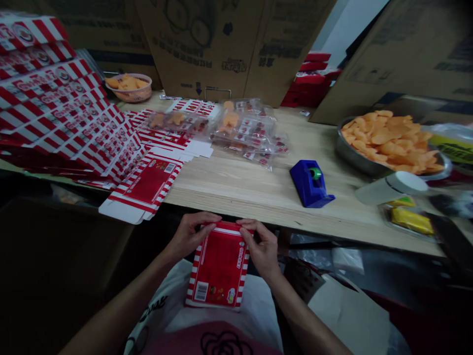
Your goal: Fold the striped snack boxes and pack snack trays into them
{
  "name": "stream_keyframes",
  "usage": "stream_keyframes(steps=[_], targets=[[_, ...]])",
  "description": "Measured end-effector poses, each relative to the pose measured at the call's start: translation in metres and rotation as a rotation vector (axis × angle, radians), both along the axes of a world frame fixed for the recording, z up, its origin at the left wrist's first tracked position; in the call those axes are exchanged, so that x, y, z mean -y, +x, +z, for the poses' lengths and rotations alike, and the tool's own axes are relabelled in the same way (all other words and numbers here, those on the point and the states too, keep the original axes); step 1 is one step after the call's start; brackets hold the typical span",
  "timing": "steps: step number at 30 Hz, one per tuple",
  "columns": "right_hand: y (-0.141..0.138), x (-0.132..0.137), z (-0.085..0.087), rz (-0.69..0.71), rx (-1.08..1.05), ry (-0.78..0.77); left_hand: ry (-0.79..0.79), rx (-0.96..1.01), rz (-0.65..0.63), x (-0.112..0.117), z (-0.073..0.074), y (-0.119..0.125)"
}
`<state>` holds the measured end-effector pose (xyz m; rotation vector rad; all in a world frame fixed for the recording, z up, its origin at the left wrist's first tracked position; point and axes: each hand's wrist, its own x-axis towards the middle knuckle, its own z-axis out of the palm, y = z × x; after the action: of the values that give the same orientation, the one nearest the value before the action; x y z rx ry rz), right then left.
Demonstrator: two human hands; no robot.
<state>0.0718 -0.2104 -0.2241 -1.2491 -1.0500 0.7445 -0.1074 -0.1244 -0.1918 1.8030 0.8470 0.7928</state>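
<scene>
Worktop (240,190) edge crosses my feed; nearer, below it, both forearms angle inward, the left hand (191,235) and right hand (261,248) gripping a red-striped carton (219,266) by its top edge with curled fingers (246,229). Beyond lie flat carton blanks (70,113) and a blue tape dispenser (311,183).

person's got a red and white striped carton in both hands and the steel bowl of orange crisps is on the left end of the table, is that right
Not quite: the steel bowl of orange crisps stands at the right end of the table, not the left, as the head view shows. The rest holds: the left hand and right hand both hold the red and white striped carton.
</scene>
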Motion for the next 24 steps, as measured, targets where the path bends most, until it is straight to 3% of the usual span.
stream_keyframes(steps=[3,5,7,10,13,18,24], targets=[[0.013,-0.001,0.002,0.064,0.008,-0.034,-0.060,0.030,0.108,0.003,-0.005,0.005],[0.045,-0.007,0.006,0.047,0.035,-0.054,-0.129,0.028,0.166,0.001,-0.008,0.008],[0.095,-0.014,0.011,-0.173,0.068,-0.060,-0.205,0.046,0.178,-0.004,-0.013,0.010],[0.175,-0.020,0.019,-0.624,0.033,-0.109,-0.287,0.101,0.169,-0.010,-0.019,0.013],[0.222,-0.026,0.019,-0.619,-0.048,-0.220,-0.351,0.120,0.187,-0.012,-0.021,0.016],[0.228,-0.033,0.010,-0.433,-0.194,-0.368,-0.396,0.120,0.203,-0.010,-0.018,0.022],[0.220,-0.037,0.007,-0.514,-0.319,-0.338,-0.447,0.085,0.191,-0.008,-0.012,0.023]])
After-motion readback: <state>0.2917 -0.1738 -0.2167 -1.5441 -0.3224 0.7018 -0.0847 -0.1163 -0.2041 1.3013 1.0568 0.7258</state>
